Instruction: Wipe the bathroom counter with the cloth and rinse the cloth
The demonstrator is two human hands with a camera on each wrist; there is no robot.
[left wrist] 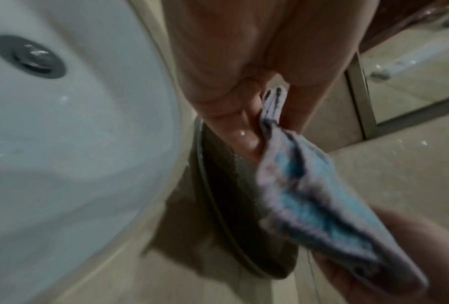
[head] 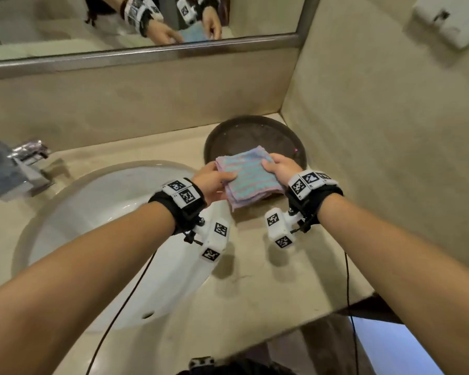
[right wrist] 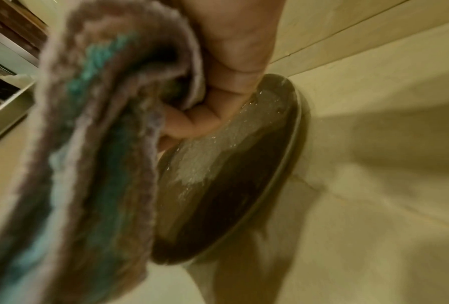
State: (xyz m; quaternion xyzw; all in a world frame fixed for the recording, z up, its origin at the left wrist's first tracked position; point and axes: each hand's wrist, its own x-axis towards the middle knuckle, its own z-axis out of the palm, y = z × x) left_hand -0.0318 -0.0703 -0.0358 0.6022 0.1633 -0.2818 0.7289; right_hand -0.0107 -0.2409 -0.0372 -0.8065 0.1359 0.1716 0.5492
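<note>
A folded pink and blue striped cloth [head: 248, 175] hangs between both hands, just above the near rim of a dark round tray [head: 255, 131]. My left hand [head: 217, 180] pinches its left edge, thumb on top. My right hand [head: 278, 165] grips its right edge, thumb on top and fingers under. In the left wrist view the cloth [left wrist: 309, 197] runs from my left fingers [left wrist: 244, 131] down toward the other hand. In the right wrist view the cloth [right wrist: 93, 154] fills the left side, with wet-looking tray [right wrist: 226, 174] behind it. The beige counter [head: 268, 280] lies below.
A white oval sink [head: 114, 226] with a drain [left wrist: 28, 56] sits left of the tray. A chrome faucet [head: 14, 169] stands at the far left. A mirror [head: 119, 23] runs along the back wall; a side wall closes the right. The counter's front edge [head: 336, 307] is near my right forearm.
</note>
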